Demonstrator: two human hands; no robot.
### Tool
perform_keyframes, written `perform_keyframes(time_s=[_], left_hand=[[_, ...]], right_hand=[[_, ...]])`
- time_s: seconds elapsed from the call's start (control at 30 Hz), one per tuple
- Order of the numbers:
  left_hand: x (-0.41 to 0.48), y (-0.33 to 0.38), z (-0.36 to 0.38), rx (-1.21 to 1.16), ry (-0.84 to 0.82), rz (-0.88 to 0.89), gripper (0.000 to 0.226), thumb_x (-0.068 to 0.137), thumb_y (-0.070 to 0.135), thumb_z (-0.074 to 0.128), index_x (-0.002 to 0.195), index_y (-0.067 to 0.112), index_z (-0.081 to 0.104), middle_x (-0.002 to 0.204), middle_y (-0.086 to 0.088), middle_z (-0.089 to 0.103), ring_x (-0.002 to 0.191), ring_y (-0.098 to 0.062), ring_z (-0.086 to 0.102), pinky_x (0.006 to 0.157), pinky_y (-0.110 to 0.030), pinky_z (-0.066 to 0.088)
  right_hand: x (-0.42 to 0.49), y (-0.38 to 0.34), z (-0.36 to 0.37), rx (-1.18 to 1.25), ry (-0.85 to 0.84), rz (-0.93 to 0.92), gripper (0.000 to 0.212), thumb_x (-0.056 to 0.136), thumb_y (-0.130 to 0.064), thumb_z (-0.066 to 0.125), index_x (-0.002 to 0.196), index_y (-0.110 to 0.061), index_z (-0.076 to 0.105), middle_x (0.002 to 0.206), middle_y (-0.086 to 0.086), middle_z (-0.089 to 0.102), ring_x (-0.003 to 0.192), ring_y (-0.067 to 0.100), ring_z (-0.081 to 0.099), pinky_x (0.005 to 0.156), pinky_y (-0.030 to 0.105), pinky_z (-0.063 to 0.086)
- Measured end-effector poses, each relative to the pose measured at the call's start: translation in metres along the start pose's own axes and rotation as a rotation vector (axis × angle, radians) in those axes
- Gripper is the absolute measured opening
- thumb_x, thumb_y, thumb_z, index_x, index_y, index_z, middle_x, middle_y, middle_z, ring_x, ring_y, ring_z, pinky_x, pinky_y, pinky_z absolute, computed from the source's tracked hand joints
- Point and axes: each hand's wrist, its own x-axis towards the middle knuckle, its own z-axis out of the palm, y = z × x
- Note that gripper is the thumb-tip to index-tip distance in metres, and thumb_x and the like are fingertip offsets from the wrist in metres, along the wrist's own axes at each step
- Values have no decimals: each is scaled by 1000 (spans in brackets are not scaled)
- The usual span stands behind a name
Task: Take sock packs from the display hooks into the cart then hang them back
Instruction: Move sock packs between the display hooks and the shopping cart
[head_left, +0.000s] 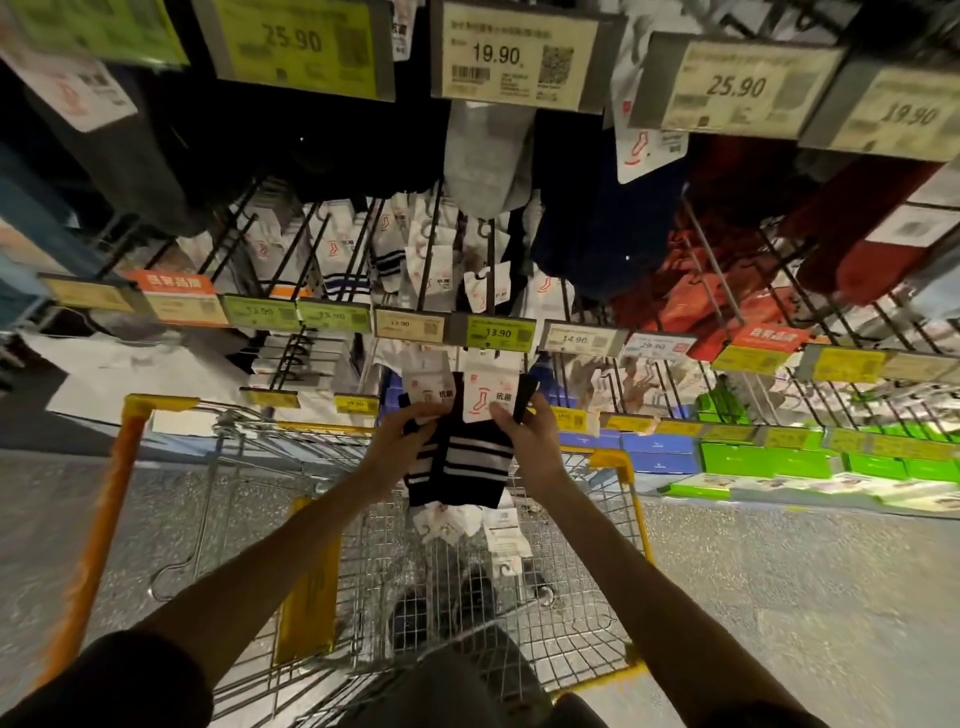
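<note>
**Fingers.** The left fingers (423, 418) are curled together and pinch the lower edge of a white header card (428, 392). On the right, the thumb (501, 415) is pressed against the bottom corner of a second header card (487, 399), while the other fingers are behind it, out of sight.

**Hands.** The left hand (402, 441) and right hand (527, 441) are raised side by side with bare forearms. Each grips one pack.

**Held items.** The left sock pack (428, 462) and right sock pack (480, 467) are dark ankle socks with white stripes. They touch each other and hang down from their cards. Both are held in the air above the far end of the cart, just below the lowest visible row of price tags. Neither is on a hook.

**Cart.** The shopping cart (615, 462) is a wire basket with yellow corner guards, directly beneath the hands. Several loose white sock packs (457, 519) lie on its mesh floor.

**Display.** Black wire display hooks (431, 249) stand in rows and carry white, grey, navy and red sock packs. A green price tag (498, 332) marked 13.90 sits just above the held cards. Larger tags overhead read 25.90 and 19.90.

**Surroundings.** Green boxes (769, 460) are stacked low on the right, on a speckled grey floor (779, 571).
</note>
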Motion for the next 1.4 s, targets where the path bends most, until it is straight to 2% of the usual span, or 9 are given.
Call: perform_keyframes(time_s=[0.23, 0.6, 0.77, 0.9, 1.0, 1.07, 1.13, 1.23, 1.4], left_hand=[[4, 4, 0, -11, 74, -42, 27, 97, -4, 51, 101, 13, 71, 105, -5, 69, 93, -13, 67, 70, -15, 56], [7, 4, -4, 147, 124, -33, 35, 90, -13, 53, 114, 6, 70, 114, -7, 64, 107, -23, 59, 95, -32, 50], [7, -6, -11, 274, 139, -34, 35, 89, -9, 56, 113, 10, 71, 118, -9, 63, 103, -22, 59, 78, -21, 48], [6, -6, -17, 263, 101, -45, 40, 89, -10, 55, 117, 15, 69, 127, -13, 62, 105, -23, 60, 88, -40, 55], [0, -3, -17, 220, 67, -8, 51, 87, -13, 55, 125, 21, 61, 130, -11, 57, 119, -28, 56, 88, -36, 55], [-4, 0, -15, 212, 52, 26, 67, 84, -17, 55, 133, 29, 49, 132, -5, 52, 125, -27, 52, 89, -36, 57], [-8, 5, -13, 193, 14, 63, 92, 81, -22, 55, 150, 31, 26, 137, 21, 44, 122, -9, 53, 87, -32, 58], [-7, 6, -7, 147, -41, 77, 114, 80, -24, 57, 156, 32, -6, 118, 59, 37, 109, 15, 55, 87, -27, 56], [-7, 6, 5, 82, -85, -74, 92, 83, -19, 61, 151, 29, 21, 121, -5, 60, 123, -29, 58, 84, -28, 55]], right_hand=[[20, -15, 13, -59, 26, -97, 28, 88, -7, 69, 113, -4, 56, 107, 9, 72, 99, 17, 69, 85, 29, 55], [65, -17, 32, -122, 187, -131, 21, 88, -7, 69, 106, -13, 62, 104, 4, 72, 97, 17, 66, 85, 27, 51], [83, -25, 40, -155, 325, -80, 19, 87, -5, 67, 82, -22, 61, 86, 3, 66, 75, 14, 59, 71, 29, 45], [102, -19, 34, -497, 378, 84, 16, 96, -8, 46, 107, -11, 58, 90, 4, 53, 82, 17, 55, 64, 24, 41], [98, -31, 31, -548, 356, 115, 30, 99, -8, 40, 127, -7, 50, 100, 7, 54, 92, 16, 55, 76, 18, 45], [96, -38, 30, -622, 378, 142, 24, 100, -5, 36, 118, -12, 52, 103, 9, 54, 98, 19, 54, 85, 26, 44], [95, -28, 28, -264, 432, 145, 15, 99, -8, 45, 90, -18, 51, 94, 5, 54, 80, 16, 52, 80, 31, 43], [84, -14, 21, -98, 446, 59, 27, 95, -4, 52, 73, -19, 48, 70, -4, 49, 72, 18, 45, 73, 33, 34], [39, 1, 4, 19, 147, 182, 14, 96, -14, 57, 87, -15, 68, 81, 5, 72, 74, 19, 66, 71, 32, 51]])
